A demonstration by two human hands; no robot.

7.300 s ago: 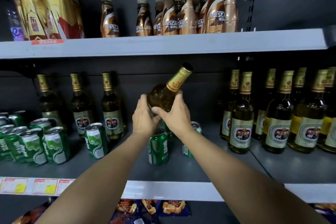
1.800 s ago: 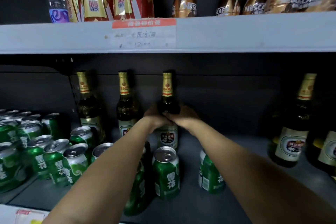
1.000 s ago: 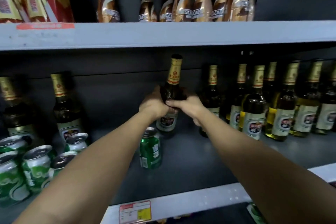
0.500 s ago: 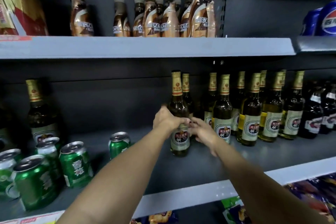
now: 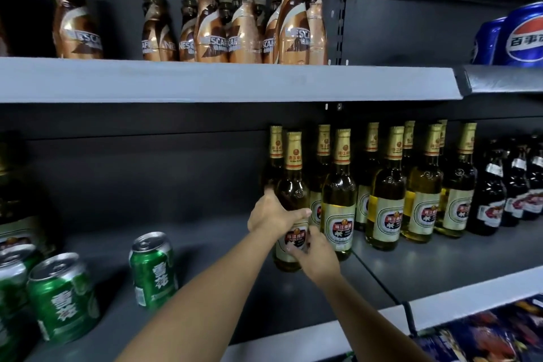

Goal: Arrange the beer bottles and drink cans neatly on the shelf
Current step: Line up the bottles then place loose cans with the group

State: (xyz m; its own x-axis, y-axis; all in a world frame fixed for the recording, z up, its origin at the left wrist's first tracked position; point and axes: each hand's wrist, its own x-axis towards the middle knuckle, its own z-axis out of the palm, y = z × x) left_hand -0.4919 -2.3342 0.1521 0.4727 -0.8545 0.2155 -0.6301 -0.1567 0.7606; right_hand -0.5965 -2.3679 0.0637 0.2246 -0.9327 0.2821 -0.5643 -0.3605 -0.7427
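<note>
Gripping upright beer bottle (image 5: 291,194) with left hand (image 5: 271,211), right hand (image 5: 316,253) pinching its label, on shelf (image 5: 235,244) beside bottle row (image 5: 411,185)

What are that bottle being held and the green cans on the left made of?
The beer bottle looks like glossy amber glass: liquid shows through, with gold foil on the neck and a paper-like label. The green cans look like printed metal, probably aluminium, with bare silvery pull-tab tops.

Amber beer bottle (image 5: 291,194) with gold foil neck stands upright on the grey shelf (image 5: 205,247), seemingly touching its row of matching bottles (image 5: 388,185); green cans (image 5: 153,270) sit upright, well left.
</note>
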